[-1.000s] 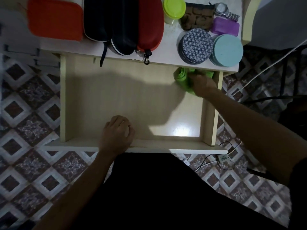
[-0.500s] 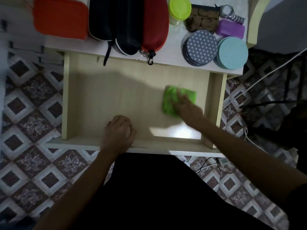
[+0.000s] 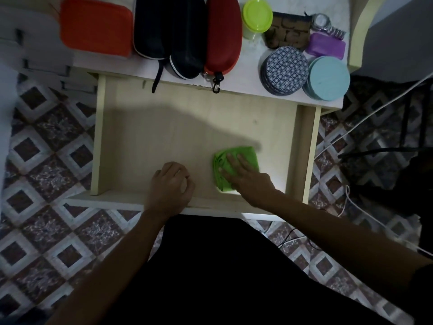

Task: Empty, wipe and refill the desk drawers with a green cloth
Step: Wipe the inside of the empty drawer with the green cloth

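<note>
We take the drawer (image 3: 164, 127) as our landmark. It is pulled out and bare inside. Our left hand (image 3: 169, 187) rests curled in a loose fist over its front edge, holding nothing, probably to steady it. Right of that hand, near the front right corner, the folded green cloth (image 3: 234, 167) lies flat under our right hand (image 3: 248, 177), fingers spread and pressing down to wipe. Behind the drawer, the worktop (image 3: 243, 76) carries the removed cases and tins.
</note>
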